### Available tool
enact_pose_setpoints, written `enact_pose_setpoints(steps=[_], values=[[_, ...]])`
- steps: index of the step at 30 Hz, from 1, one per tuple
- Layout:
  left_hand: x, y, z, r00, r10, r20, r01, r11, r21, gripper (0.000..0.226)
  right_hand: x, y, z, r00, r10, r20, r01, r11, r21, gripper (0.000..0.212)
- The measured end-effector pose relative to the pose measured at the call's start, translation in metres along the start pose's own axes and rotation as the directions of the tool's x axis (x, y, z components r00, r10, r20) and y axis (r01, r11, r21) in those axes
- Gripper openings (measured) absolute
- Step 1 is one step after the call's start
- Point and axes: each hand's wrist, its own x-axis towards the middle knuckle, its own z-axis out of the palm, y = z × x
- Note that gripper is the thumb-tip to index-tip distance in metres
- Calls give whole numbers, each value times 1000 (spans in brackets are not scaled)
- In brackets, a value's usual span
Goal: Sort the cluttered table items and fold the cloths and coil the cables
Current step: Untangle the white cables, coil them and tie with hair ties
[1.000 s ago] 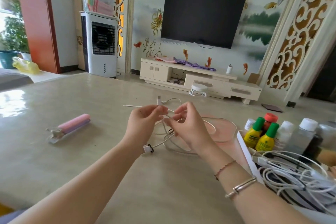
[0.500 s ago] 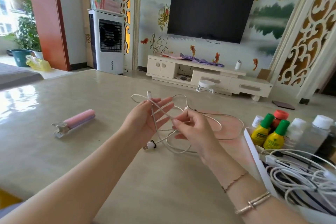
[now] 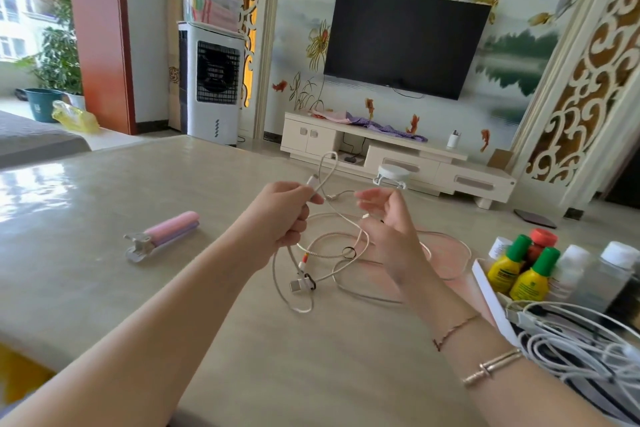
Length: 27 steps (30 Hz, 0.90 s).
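A white braided charging cable [image 3: 325, 246] hangs in loose loops above the beige table [image 3: 104, 253], its plug ends dangling near the surface. My left hand [image 3: 280, 215] is closed around one stretch of it, with a connector sticking up past my fingers. My right hand [image 3: 388, 222] is beside it, fingers curled, pinching a thin strand of the same cable. A pink cloth [image 3: 446, 250] lies flat on the table behind my right hand.
A pink clip-like tool [image 3: 162, 234] lies to the left. At the right edge a white tray [image 3: 491, 298] holds several small bottles [image 3: 530, 274] and a tangle of white cables [image 3: 581, 347]. A small white stand [image 3: 393, 173] sits at the table's far edge.
My left hand has gone from open-palmed to closed on the cable and lifted it. The right hand has shifted to the right, drawing out a strand. The view has tilted up slightly.
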Motion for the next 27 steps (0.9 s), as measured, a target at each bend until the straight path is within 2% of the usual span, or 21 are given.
enact_pose_setpoints(steps=[3,5,7,10,13,16,19,21,24,27], values=[[-3,6,-7,991,-14,136,-7,988,153,22,10,4,-4,992,-126,-9,119,954,-274,57],[-4,8,-11,971,-25,238,-20,983,185,23,19,4,-5,973,-226,48,223,863,-453,57],[-4,9,-11,952,-11,307,-49,981,186,25,28,1,-4,968,-220,120,249,785,-568,39],[-4,9,-8,951,78,299,-135,975,175,26,39,-6,-3,972,-174,159,236,756,-611,6],[-1,10,-9,956,207,206,-224,972,63,20,43,-9,-13,983,-161,87,182,815,-550,10],[4,10,-10,952,277,131,-271,961,-61,21,41,-17,-24,981,-194,-1,162,819,-550,9],[7,6,-4,951,302,67,-294,950,-104,23,36,-32,-26,990,-138,-8,127,926,-356,8],[8,1,2,953,300,38,-298,953,-52,19,30,-43,-25,997,-69,41,77,975,-209,10],[5,-7,5,949,308,66,-314,941,129,9,29,-54,-25,993,24,114,-16,997,-71,11],[2,-10,5,938,297,179,-330,923,199,30,29,-61,-24,972,146,184,-157,986,50,13]])
